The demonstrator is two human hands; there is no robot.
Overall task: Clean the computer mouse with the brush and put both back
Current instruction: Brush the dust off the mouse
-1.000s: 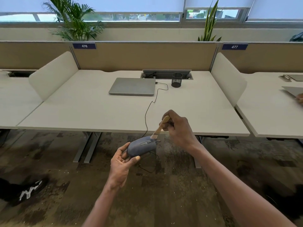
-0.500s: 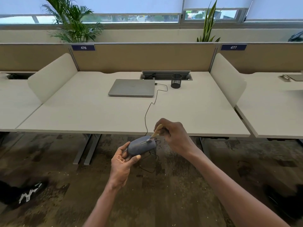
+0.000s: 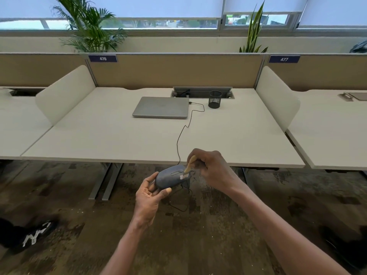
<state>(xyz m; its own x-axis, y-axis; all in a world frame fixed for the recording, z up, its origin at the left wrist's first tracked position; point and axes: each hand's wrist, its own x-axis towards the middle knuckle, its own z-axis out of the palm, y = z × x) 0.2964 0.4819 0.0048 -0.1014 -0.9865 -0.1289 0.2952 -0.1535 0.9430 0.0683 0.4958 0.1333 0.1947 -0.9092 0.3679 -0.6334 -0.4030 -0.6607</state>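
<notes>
A grey-blue wired computer mouse is held in the air just in front of the desk's near edge, gripped from below by my left hand. My right hand pinches a small brush with a pale wooden handle. Its light bristles touch the mouse's front right end. The mouse's black cable runs up over the desk edge to the closed laptop and loops below the mouse.
On the white desk lie a closed grey laptop and a black mesh pen cup near the cable tray at the back. White side dividers flank the desk. A black shoe rests on the floor at left.
My right hand has lowered and tilted the brush, sweeping its bristles from the mouse's top toward its front right end. My left hand has kept the mouse nearly still.
</notes>
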